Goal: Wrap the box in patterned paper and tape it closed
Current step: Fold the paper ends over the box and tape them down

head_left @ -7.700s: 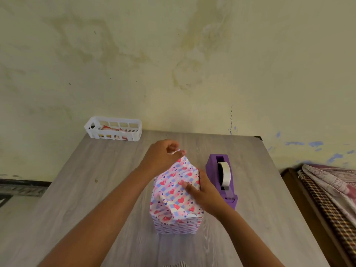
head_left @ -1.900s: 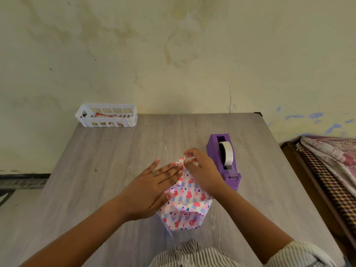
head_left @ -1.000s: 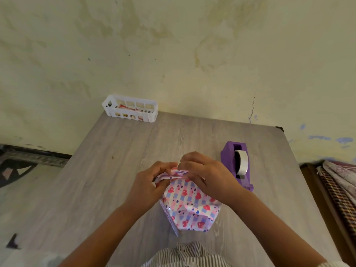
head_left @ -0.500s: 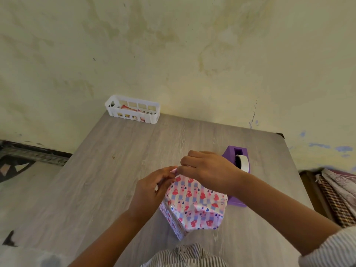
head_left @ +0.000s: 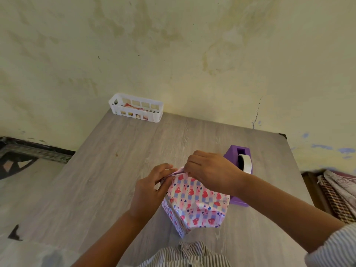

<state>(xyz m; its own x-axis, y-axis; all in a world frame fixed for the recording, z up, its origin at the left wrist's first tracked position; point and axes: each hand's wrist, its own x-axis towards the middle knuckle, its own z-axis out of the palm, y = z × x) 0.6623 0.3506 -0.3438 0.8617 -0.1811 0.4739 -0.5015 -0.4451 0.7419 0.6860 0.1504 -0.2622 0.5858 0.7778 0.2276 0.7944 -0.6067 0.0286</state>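
We have the box (head_left: 194, 205), already covered in heart-patterned paper (head_left: 200, 199), standing on the desk (head_left: 119, 166) just left of the purple tape dispenser (head_left: 238, 182) and touching its base as far as we can see. Half a second ago our fingers were only meeting at the far top edge; now our left hand (head_left: 150, 187) pinches the loose paper flap there and our right hand (head_left: 210, 170), fingers curled, pinches the same flap from the dispenser side. A couple of seconds ago our palms lay flat on top, so the pressing has given way to gathering and creasing the last flap. We judge the wrap nearly done: the flap is not yet taped. The white basket (head_left: 135, 109) sits well beyond the dispenser, at the far desk edge.
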